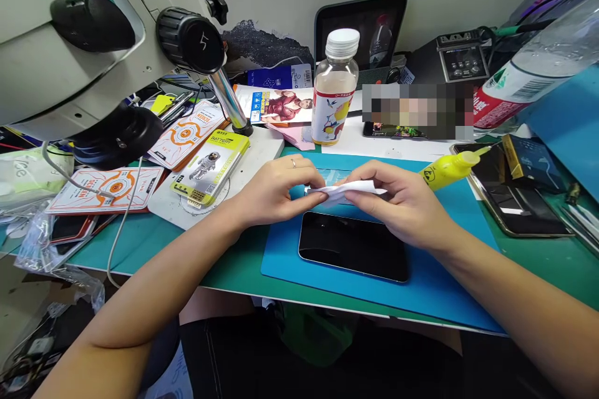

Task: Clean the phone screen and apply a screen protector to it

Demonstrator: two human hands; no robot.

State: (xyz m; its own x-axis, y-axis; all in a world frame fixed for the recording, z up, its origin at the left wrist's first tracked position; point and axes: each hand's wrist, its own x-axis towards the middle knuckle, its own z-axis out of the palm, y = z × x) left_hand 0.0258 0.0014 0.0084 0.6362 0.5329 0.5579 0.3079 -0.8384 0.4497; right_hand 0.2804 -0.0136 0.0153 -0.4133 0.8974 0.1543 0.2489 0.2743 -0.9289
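Your left hand point(281, 192) and right hand point(401, 202) pinch what seems a white wipe point(350, 191) over the blue mat point(287, 255), at the phone's point(350, 246) far side, so an uneven pull could tear it.

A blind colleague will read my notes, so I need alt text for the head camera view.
A person's left hand and right hand pinch a white sheet over a blue mat, on which a black phone lies. Behind stands a white-capped bottle, and part of a microscope fills the upper left.
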